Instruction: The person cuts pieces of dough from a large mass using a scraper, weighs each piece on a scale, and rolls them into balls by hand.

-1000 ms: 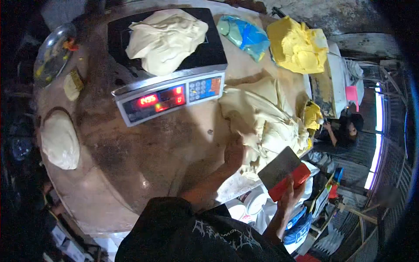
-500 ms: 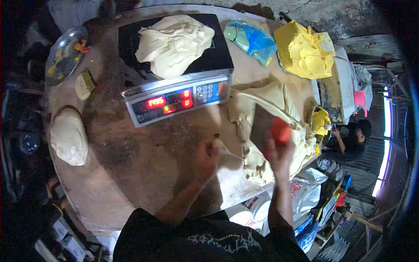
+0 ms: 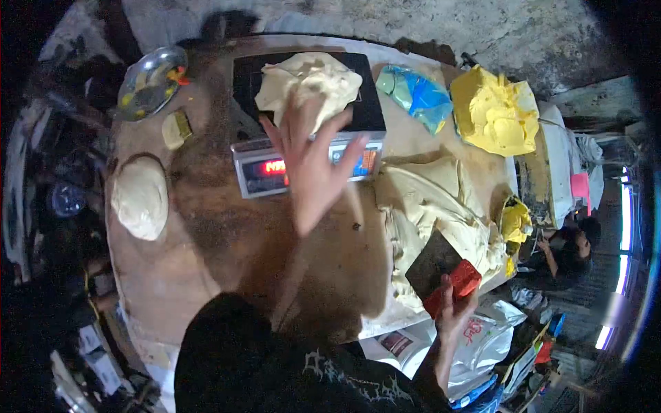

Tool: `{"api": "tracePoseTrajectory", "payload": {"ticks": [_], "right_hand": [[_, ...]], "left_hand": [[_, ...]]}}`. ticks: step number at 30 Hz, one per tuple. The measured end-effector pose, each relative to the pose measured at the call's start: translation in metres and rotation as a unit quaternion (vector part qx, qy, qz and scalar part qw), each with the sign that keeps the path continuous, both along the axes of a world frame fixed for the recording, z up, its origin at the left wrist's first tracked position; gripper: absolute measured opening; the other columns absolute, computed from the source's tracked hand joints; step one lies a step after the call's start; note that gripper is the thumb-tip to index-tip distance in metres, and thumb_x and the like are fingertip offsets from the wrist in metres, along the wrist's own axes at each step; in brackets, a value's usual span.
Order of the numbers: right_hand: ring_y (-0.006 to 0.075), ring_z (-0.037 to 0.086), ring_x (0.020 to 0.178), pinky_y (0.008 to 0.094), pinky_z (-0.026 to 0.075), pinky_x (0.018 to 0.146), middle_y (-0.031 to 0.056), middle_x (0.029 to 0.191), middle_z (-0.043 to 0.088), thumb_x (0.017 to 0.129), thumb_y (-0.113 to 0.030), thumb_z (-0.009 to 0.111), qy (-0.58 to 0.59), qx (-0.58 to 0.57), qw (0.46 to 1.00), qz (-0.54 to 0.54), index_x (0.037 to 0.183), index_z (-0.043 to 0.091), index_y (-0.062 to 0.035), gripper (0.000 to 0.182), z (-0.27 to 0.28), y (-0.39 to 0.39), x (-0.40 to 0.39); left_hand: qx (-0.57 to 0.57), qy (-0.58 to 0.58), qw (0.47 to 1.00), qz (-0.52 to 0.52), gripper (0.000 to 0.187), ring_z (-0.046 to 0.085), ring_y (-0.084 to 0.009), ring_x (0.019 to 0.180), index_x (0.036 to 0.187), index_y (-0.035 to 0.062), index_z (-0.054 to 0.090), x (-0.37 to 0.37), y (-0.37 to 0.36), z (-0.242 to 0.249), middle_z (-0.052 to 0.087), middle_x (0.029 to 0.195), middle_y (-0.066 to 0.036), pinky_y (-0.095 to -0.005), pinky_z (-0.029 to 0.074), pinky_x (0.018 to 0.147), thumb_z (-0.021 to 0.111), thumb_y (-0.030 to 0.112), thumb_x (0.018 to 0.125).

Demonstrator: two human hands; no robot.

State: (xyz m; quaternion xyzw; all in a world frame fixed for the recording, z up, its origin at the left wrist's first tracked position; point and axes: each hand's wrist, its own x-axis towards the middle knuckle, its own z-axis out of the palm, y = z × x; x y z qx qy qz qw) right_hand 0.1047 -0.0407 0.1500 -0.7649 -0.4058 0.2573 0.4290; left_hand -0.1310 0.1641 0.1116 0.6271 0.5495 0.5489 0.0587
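My left hand (image 3: 313, 158) reaches over the front of the digital scale (image 3: 255, 180), fingers spread, its fingertips at the near edge of the dough lump (image 3: 313, 79) on the black platform. Part of the display is hidden behind it. In my right hand (image 3: 451, 306) is the red handle of a scraper (image 3: 432, 265) with a dark flat blade. The blade lies over the large spread of dough (image 3: 430, 196) on the right. Whether my left fingers hold any dough cannot be made out.
A smooth dough ball (image 3: 140, 197), a small block (image 3: 176, 131) and a metal bowl (image 3: 153, 84) are on the left. Behind the large dough are a blue bag (image 3: 416, 96) and yellow fat (image 3: 496, 112). Another person (image 3: 568, 251) is at the far right.
My left hand has moved from the bare tabletop up and forward to the scale, and its fingers have spread. My right hand has shifted nearer to me with the scraper. The view has shifted.
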Motion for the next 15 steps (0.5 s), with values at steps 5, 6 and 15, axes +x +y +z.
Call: {"api": "tracePoseTrajectory", "payload": {"ticks": [5,6,15], "right_hand": [[0.0131,0.050,0.086,0.0252,0.040,0.078,0.0052,0.095,0.053,0.082,-0.005,0.059,-0.021,0.062,0.998,0.005,0.111,0.047,0.0011,0.032,-0.033,-0.046,0.044],[0.0109,0.050,0.079,0.0231,0.041,0.072,0.0028,0.090,0.053,0.083,-0.006,0.059,-0.055,0.086,0.994,0.023,0.110,0.047,0.0005,0.031,-0.034,-0.055,0.054],[0.0203,0.048,0.100,0.0311,0.037,0.089,0.0157,0.114,0.051,0.080,-0.010,0.063,-0.040,0.097,0.995,0.001,0.122,0.038,0.0068,0.051,-0.021,-0.157,0.144]], "left_hand": [[-0.257,-0.192,0.932,-0.171,0.011,0.053,-0.0270,0.065,0.079,0.0009,0.055,0.078,-0.145,-0.128,0.054,0.070,-0.013,-0.0360,0.043,0.063,0.052,0.011,0.082],[-0.438,-0.185,0.831,-0.290,0.018,0.053,-0.0275,0.070,0.083,0.0008,0.055,0.063,-0.166,-0.067,0.055,0.077,-0.014,-0.0392,0.043,0.066,0.052,0.018,0.084],[-0.165,0.034,0.972,-0.163,0.034,0.044,-0.0382,0.099,0.107,0.0023,0.045,0.251,-0.283,-0.161,0.047,0.104,-0.021,-0.0449,0.032,0.090,0.055,0.012,0.076]]}}
